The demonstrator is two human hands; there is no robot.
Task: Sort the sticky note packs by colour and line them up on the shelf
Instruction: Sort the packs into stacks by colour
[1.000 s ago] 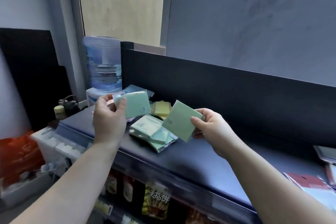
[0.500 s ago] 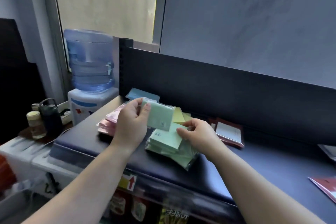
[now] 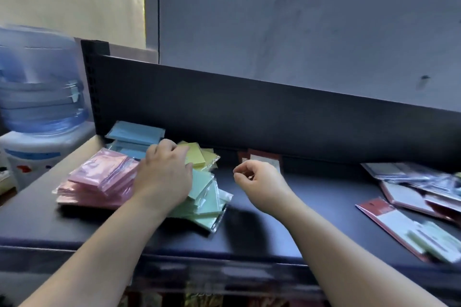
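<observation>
Sticky note packs, all in clear wrap, are sitting in colour piles at the L end of the shelf (image 3: 311, 207). Pink packs (image 3: 99, 182) are lying at L and blue packs (image 3: 134, 132) at the back by the corner. Yellow packs (image 3: 199, 157) are just R of the blue, and green packs (image 3: 209, 204) are fanning out messily at the front. L hand (image 3: 164, 174) is lying palm down over the green packs, fingertips reaching the yellow/blue edge; can't tell if it's gripping a pack. R hand (image 3: 259, 182) is hovering just R of the green packs, not touching, fingers loosely curled w/ nothing seen in it. Red-backed packs (image 3: 399, 227) are lying at the R end. The shelf is showing dark w/ a dark back panel (image 3: 249, 119), a grey wall (image 3: 299, 20) is standing behind, and a water bottle (image 3: 40, 82) is sitting at L.
</observation>
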